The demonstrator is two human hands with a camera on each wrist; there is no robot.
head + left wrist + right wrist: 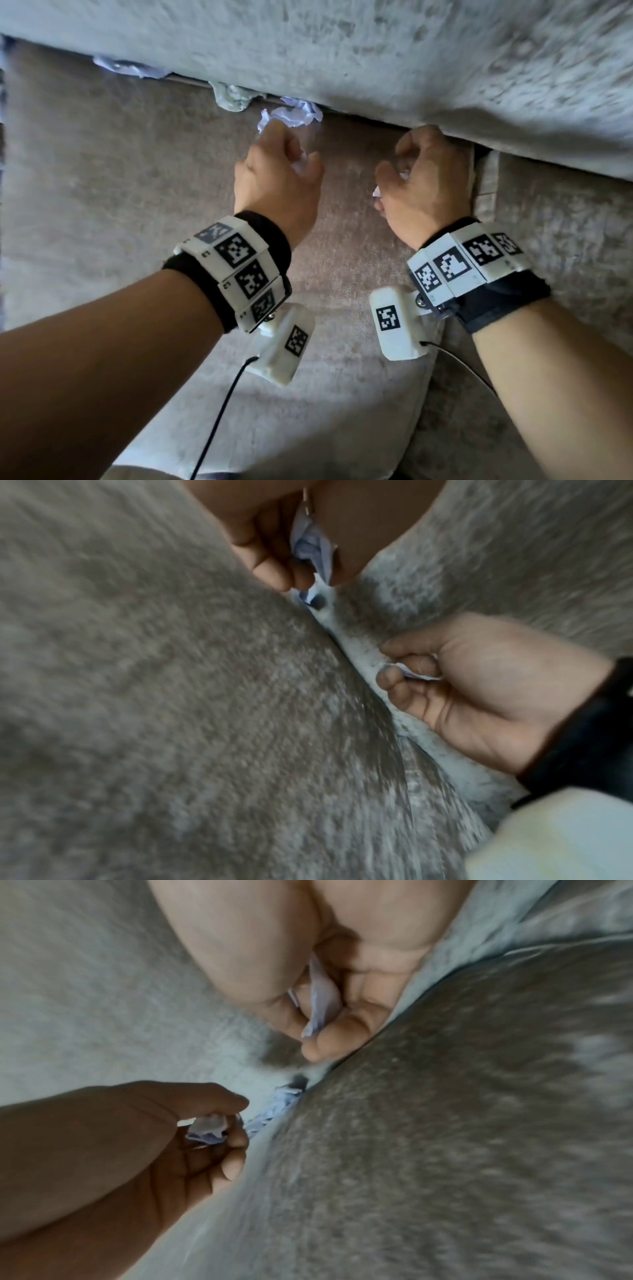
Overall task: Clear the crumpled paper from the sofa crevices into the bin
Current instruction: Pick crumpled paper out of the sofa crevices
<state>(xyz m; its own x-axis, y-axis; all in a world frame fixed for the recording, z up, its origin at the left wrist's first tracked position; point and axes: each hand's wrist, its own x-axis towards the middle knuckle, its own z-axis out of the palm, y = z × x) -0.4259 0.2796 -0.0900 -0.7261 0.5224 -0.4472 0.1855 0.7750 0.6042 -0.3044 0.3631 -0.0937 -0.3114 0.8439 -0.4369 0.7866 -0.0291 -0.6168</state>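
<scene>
White crumpled paper is wedged along the crevice between the grey sofa seat point(120, 192) and the back cushion point(342, 44). One piece point(296, 114) lies just beyond my left hand point(294, 152), a greenish wad point(233, 97) sits further left, and another piece point(130, 66) is at the far left. My left hand grips a small paper ball point(302, 163), seen also as the paper ball point(207, 1127) in the right wrist view. My right hand point(416, 154) is curled at the crevice and holds a paper scrap point(378, 193), the same scrap point(320, 1007) pinched between thumb and fingers.
A gap between two seat cushions point(486, 185) runs down just right of my right hand. Wrist cameras and a black cable point(219, 411) hang below both forearms. No bin is in view.
</scene>
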